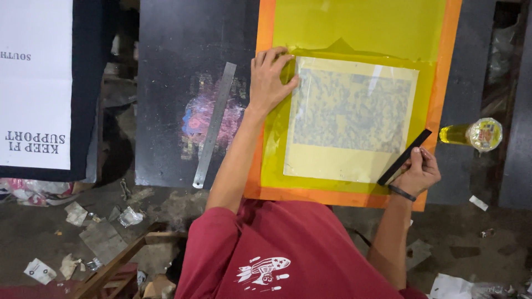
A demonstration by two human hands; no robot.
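An orange-framed screen (pixel 265 33) with yellow mesh lies on a dark table. On the mesh rests a pale sheet (pixel 349 119) bearing a grey speckled print. My left hand (pixel 270 80) presses flat on the sheet's upper left corner, fingers spread. My right hand (pixel 418 173), with a dark band at the wrist, grips the lower end of a thin black strip (pixel 404 156) that lies slantwise at the sheet's lower right corner.
A steel ruler (pixel 214 126) lies on the dark table (pixel 166 66) left of the screen, beside a patch of pink and blue paint stains. A bottle of yellow liquid (pixel 471 134) lies at the right. A white printed sheet (pixel 33 83) is at far left. Scraps litter the floor.
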